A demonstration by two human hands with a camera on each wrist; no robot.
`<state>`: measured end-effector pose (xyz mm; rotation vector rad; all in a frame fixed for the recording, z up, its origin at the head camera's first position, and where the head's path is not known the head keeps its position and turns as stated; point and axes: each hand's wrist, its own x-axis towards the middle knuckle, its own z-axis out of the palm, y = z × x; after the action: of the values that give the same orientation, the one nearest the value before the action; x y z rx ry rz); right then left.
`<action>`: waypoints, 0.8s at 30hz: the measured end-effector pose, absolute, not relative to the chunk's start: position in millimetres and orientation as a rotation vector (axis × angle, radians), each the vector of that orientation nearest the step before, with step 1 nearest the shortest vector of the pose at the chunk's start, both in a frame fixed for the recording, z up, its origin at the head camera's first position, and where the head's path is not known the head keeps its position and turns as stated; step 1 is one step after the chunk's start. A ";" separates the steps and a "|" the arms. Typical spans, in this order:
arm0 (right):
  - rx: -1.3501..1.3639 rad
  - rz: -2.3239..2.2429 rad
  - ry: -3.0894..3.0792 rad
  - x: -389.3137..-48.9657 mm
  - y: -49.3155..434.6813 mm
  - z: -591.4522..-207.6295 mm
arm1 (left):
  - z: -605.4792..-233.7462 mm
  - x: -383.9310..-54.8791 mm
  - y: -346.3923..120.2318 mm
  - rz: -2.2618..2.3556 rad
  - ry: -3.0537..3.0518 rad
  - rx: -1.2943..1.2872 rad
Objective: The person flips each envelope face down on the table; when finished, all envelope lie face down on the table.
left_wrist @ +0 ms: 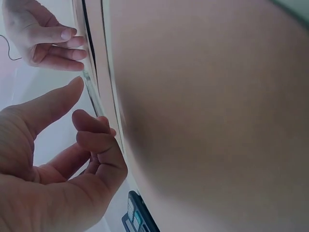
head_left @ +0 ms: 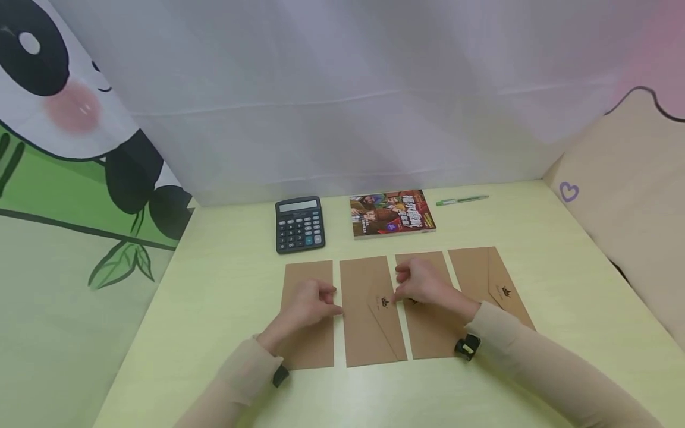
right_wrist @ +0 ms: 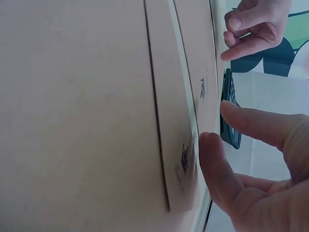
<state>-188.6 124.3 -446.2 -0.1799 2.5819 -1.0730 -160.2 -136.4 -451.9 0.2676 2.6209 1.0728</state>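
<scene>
Several brown paper envelopes lie side by side in a row. My left hand (head_left: 313, 303) hovers over the leftmost envelope (head_left: 313, 351), thumb tip close to the left edge of the second envelope (head_left: 361, 333). At that envelope's right edge, near its black crown mark, are the fingertips of my right hand (head_left: 420, 282), which overlaps the third envelope (head_left: 430, 339). A gap shows between thumb and fingers of the left hand (left_wrist: 72, 145) in its wrist view. Likewise the right hand (right_wrist: 256, 159) has thumb and forefinger apart, with nothing between them.
Behind the row stand a black calculator (head_left: 300, 224), a colourful book (head_left: 392, 214) and a green pen (head_left: 462, 200). The rightmost envelope (head_left: 473, 267) lies beside the right forearm. A white cloth wall (head_left: 348, 142) rises at the table's back edge.
</scene>
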 end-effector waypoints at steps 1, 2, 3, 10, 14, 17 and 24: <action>-0.170 -1.072 2.580 -188.9 125.2 -446.4 | -452.6 -160.0 -136.0 1.061 2.626 0.273; -0.160 -1.075 2.576 -189.1 125.9 -446.6 | -453.5 -159.7 -135.5 1.045 2.632 0.281; -0.154 -1.075 2.574 -189.2 126.6 -446.9 | -454.4 -159.3 -134.9 1.030 2.637 0.285; -0.161 -1.064 2.563 -189.1 126.6 -446.0 | -457.0 -157.8 -130.4 0.991 2.654 0.281; -0.173 -1.050 2.574 -189.5 126.3 -445.1 | -456.4 -157.8 -128.7 0.958 2.682 0.322; -0.172 -1.054 2.572 -189.8 125.9 -444.5 | -456.6 -158.2 -127.5 0.933 2.696 0.336; -0.166 -1.067 2.555 -188.6 124.5 -444.7 | -458.3 -159.3 -123.6 0.883 2.711 0.345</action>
<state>-188.6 124.5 -444.7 -0.1664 2.5550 -1.0668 -159.3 -123.6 -458.3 0.3452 2.7111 0.8833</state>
